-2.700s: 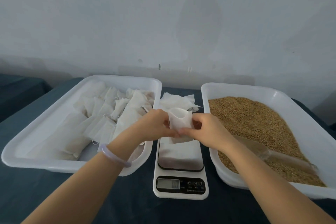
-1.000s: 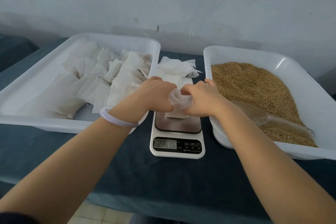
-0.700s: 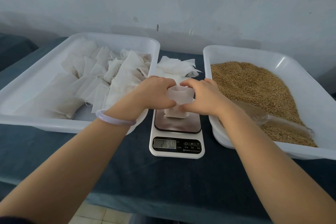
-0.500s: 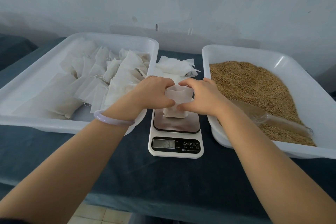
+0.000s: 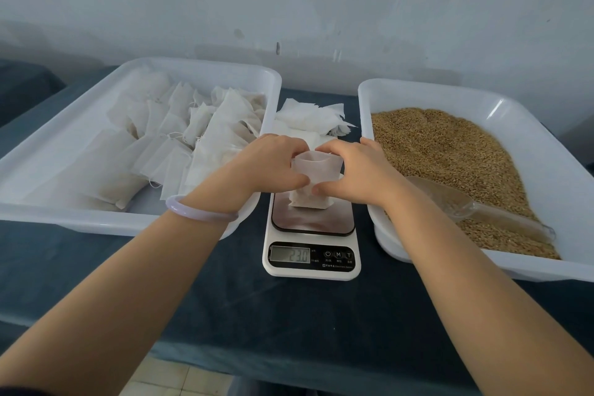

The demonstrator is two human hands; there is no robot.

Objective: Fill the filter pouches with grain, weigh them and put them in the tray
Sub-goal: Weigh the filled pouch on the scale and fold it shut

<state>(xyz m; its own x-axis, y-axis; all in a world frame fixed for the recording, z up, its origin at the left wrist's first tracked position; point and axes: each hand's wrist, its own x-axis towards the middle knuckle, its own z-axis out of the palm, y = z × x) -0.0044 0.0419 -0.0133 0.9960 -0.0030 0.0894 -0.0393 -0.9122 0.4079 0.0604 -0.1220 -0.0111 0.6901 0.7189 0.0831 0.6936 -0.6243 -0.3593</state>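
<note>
Nearest is the scale [image 5: 311, 262], its display showing 23.0. A pouch [image 5: 313, 182] stands upright on the scale's plate. The left hand [image 5: 266, 167], bracelet [image 5: 199, 212] on its wrist, and the right hand [image 5: 353, 170] both pinch the pouch's rim, fingers curled on it, holding the mouth spread open. Whether there is grain inside, can't tell.

Step looks like filling on the scale. Next move likely needs the right hand to let go and take the scoop [image 5: 456, 206], which lies in the grain tray [image 5: 418, 87], while the left keeps the mouth open. Filled pouches sit in the left tray [image 5: 64, 214]. Empty pouches [image 5: 308, 119] are piled behind the scale.
</note>
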